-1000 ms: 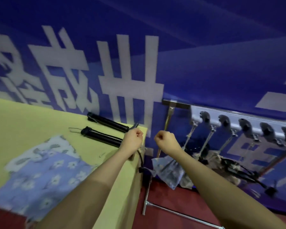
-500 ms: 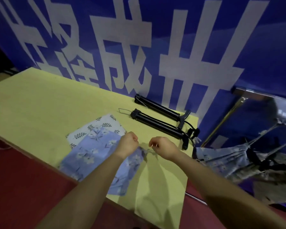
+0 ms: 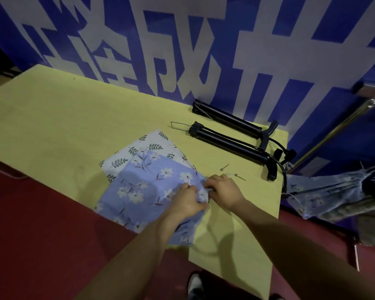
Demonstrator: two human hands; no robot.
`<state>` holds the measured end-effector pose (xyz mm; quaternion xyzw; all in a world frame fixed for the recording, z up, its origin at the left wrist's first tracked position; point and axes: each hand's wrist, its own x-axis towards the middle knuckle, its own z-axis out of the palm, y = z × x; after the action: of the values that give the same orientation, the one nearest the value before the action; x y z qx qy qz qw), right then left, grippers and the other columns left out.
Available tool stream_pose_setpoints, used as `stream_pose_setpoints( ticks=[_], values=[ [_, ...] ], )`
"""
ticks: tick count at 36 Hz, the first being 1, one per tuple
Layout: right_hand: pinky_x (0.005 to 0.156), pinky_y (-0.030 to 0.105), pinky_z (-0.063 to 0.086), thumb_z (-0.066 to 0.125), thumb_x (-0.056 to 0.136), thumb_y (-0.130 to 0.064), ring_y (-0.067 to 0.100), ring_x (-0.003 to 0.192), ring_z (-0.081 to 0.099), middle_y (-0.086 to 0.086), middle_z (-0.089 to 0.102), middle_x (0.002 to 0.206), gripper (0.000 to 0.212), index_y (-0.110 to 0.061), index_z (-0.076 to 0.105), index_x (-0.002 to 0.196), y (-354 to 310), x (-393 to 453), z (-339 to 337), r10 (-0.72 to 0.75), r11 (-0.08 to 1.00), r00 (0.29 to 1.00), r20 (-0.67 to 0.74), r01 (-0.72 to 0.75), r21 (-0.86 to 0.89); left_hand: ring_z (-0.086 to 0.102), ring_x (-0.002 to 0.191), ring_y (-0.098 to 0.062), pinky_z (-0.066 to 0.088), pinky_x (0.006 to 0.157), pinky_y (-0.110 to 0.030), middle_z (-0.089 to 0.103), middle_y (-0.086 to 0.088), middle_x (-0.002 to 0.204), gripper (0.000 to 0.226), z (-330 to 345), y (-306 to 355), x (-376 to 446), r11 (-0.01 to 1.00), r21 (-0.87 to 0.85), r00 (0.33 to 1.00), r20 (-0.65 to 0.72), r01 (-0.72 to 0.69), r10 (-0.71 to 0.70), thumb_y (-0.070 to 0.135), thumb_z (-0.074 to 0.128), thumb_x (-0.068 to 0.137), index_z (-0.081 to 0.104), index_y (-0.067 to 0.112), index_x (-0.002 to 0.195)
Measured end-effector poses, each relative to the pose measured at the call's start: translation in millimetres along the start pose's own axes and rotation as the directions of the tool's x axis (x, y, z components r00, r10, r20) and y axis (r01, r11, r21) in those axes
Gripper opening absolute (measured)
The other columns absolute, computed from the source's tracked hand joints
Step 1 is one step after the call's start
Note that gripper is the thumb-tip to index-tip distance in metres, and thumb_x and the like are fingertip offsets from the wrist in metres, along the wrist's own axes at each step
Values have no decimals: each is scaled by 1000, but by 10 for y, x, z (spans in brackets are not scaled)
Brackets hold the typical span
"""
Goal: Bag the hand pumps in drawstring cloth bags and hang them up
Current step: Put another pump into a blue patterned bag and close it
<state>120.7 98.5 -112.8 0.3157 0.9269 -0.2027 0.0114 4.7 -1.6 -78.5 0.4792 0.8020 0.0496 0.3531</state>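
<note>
A blue floral drawstring bag (image 3: 143,191) lies on the yellow table (image 3: 63,122), on top of a white leaf-print bag (image 3: 139,148). My left hand (image 3: 187,201) and my right hand (image 3: 223,191) both pinch the blue bag's right edge, close together. Two black hand pumps lie side by side beyond the bags: the nearer pump (image 3: 227,145) and the farther pump (image 3: 227,118) by the wall. Their hoses hang off the table's right end.
Two small metal needle adapters (image 3: 224,167) lie on the table near my right hand. Filled floral bags (image 3: 329,191) hang at the right, below a metal rack leg (image 3: 333,128). A blue banner wall stands behind the table. The floor is red.
My view has swung left from the rack to the table. Both hands came down from the rack area onto the blue bag and took hold of its right edge.
</note>
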Motion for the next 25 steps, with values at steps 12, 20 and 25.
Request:
stream_pose_setpoints(
  ticks=[12, 20, 25],
  values=[
    [83, 30, 29, 33, 103, -19, 35, 76, 54, 13, 62, 78, 23, -5, 51, 97, -400, 115, -381, 97, 963, 976, -195, -42, 265, 46, 112, -30, 40, 86, -37, 45, -12, 122, 31, -358, 64, -202, 997, 63, 906, -418, -48, 69, 20, 44, 94, 51, 7, 122],
    [80, 38, 42, 46, 90, -5, 32, 89, 56, 8, 60, 97, 13, -10, 54, 99, -450, 113, -672, 84, 945, 985, -153, -30, 327, 42, 76, -24, 26, 57, -33, 44, -7, 107, 20, -879, 127, -435, 900, 325, 812, -414, -289, 410, -2, 43, 86, 46, 9, 104],
    [73, 29, 40, 49, 89, -1, 24, 88, 55, 12, 60, 96, 14, -3, 62, 95, -440, 129, -794, 77, 937, 979, -190, -5, 350, 44, 115, -26, 37, 78, -34, 38, -4, 138, 44, -941, 106, -447, 787, 569, 828, -305, -238, 471, 0, 42, 87, 45, 15, 129]
  ],
)
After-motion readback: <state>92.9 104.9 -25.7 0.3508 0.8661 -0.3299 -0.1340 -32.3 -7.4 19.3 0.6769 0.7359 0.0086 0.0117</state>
